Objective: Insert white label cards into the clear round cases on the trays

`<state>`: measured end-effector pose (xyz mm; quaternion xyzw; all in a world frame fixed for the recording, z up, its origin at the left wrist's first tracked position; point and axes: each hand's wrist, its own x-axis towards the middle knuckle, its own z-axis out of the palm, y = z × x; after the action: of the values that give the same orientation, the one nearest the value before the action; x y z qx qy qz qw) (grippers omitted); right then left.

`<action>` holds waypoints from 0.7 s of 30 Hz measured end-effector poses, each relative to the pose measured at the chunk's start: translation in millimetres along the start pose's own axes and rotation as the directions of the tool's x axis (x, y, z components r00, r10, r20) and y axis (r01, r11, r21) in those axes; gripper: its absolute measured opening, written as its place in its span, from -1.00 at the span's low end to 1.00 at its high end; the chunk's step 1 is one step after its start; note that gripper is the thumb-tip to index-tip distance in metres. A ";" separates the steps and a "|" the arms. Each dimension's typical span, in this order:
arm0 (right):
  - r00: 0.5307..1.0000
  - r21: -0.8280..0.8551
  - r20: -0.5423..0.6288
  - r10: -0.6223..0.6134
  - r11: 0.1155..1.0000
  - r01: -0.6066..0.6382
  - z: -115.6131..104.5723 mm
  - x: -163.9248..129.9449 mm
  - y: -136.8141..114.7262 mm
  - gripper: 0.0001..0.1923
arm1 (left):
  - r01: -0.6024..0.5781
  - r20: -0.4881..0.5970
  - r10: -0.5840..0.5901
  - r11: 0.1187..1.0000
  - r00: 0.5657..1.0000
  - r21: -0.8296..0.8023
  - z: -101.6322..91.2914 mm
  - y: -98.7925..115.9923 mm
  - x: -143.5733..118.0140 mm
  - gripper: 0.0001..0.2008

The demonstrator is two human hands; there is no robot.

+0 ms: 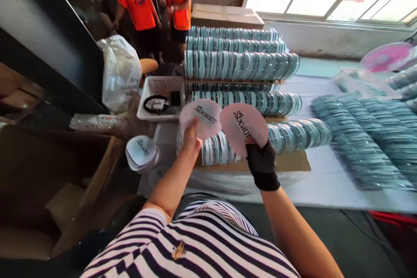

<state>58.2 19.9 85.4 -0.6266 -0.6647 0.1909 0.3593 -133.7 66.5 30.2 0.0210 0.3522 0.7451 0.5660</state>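
Observation:
My left hand (192,137), bare, pinches a round, pale, cloudy disc (206,128) by its lower left edge, with dark "Sbeauty" lettering on its face. In my right hand (263,163), covered by a black dotted glove, is a pink round disc (239,128) with similar lettering. The two discs are held up side by side, their edges nearly meeting. Behind them stand long rows of round, shiny, glass-like discs (299,134) on edge, partly hidden by what I hold. To the left lies a small stack of printed pale discs (141,151).
A white plastic basket (143,110) holds a black ring-shaped item. More wrapped rows of discs (361,139) cover the table's right side. An open cardboard box (100,178) stands at lower left. Two people in orange tops (138,2) are at the back, near a closed carton (224,16).

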 end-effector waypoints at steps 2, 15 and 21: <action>0.989 -0.238 0.144 0.021 0.971 0.014 -11.3 -26.9 4.2 -0.44 | -0.025 -0.047 0.022 0.997 0.999 -0.071 -7.7 10.3 13.8 -0.69; 0.829 -0.572 0.537 0.155 0.789 0.223 80.8 -37.5 -6.8 -0.58 | 0.010 -0.076 -0.023 0.986 0.997 -0.163 -14.6 2.5 22.7 -0.82; 0.842 -0.459 0.531 0.093 0.867 0.194 68.4 -42.6 10.4 -0.70 | -0.003 -0.080 -0.013 0.982 0.997 -0.190 -18.6 10.1 34.2 -0.85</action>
<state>14.5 -6.5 22.1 -0.6002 -0.7812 0.1717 -0.0093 -162.3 85.4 9.1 -0.0640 0.3020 0.7741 0.5527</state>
